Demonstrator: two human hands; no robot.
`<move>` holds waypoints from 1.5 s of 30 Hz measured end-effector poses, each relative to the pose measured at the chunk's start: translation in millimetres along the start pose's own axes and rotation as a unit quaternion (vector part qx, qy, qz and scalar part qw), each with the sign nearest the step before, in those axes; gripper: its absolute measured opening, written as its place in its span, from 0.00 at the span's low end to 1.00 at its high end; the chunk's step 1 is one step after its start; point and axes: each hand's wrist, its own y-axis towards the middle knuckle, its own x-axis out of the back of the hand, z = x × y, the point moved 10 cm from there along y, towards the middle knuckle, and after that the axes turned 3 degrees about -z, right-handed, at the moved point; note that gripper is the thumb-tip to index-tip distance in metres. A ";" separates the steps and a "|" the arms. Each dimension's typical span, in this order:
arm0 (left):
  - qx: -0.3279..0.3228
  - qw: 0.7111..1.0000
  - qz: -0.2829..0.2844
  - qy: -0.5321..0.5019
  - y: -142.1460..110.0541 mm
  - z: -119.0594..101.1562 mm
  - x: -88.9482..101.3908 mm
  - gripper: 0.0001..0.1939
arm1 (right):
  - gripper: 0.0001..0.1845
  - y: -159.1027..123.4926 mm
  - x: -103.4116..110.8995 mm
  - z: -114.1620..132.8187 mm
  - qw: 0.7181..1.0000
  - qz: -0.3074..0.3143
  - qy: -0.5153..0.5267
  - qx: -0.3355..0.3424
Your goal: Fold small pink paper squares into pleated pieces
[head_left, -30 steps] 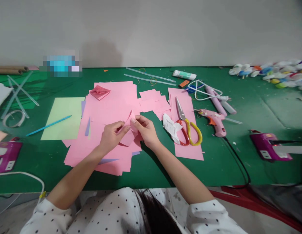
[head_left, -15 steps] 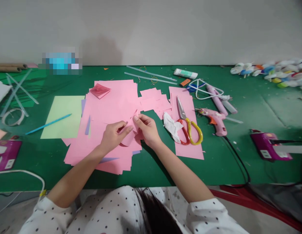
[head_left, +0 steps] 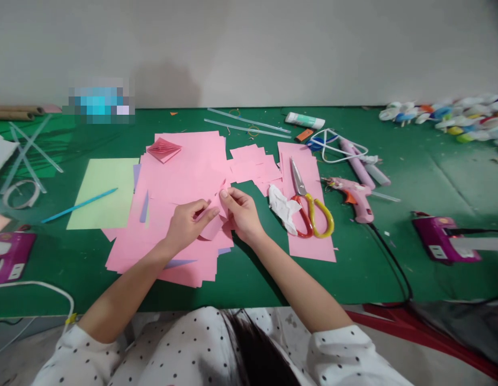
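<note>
A small piece of pink paper (head_left: 212,229) is held between my two hands, above a stack of pink sheets (head_left: 184,161). My left hand (head_left: 189,222) is closed on its left side, thumb pressed toward the fingers. Pinching the upper right part between thumb and curled fingers is my right hand (head_left: 243,214). A fold seems to stand up near the right thumb; its exact shape is hard to make out against the pink behind. On the far left corner of the stack lies a pleated pink paper piece (head_left: 164,150).
Scissors (head_left: 309,206) lie on a pink strip at right, beside a crumpled white tissue (head_left: 281,208). Further right are a pink glue gun (head_left: 355,198) with a black cord and a purple power strip (head_left: 445,238). A blue pencil (head_left: 80,205) rests across a pale green sheet (head_left: 104,182) at left.
The pink paper's raised tip near the right thumb has turned and folded down slightly. Both hands stay in nearly the same place.
</note>
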 end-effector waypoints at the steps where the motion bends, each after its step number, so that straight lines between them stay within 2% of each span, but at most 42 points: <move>1: -0.001 1.000 0.000 -0.001 0.0 -0.2 0.0 0.24 | 0.21 -0.3 -0.3 0.6 1.000 0.000 0.003 0.002; 17: -0.013 1.000 0.003 -0.005 -0.4 -2.5 -1.5 0.23 | 0.18 0.9 2.8 -2.3 1.000 -0.009 0.012 0.012; 23: -0.031 0.999 -0.040 -0.002 0.0 -5.6 7.5 0.14 | 0.17 0.4 1.7 0.3 1.000 -0.004 0.022 0.014; 31: 0.022 0.996 -0.079 -0.037 -1.0 9.4 15.6 0.11 | 0.17 0.0 2.6 9.3 0.999 -0.009 -0.013 0.051; 36: 0.006 0.994 -0.106 -0.018 -1.6 4.8 20.0 0.16 | 0.19 0.2 3.4 8.9 0.998 -0.014 -0.035 0.050; 40: -0.022 0.993 -0.112 -0.026 -1.9 -1.8 21.0 0.15 | 0.19 -0.1 3.0 9.0 0.998 -0.015 -0.031 0.046; 45: -0.022 0.992 -0.110 -0.058 -2.4 -0.4 20.5 0.15 | 0.19 0.0 3.5 6.3 0.999 -0.016 -0.024 0.036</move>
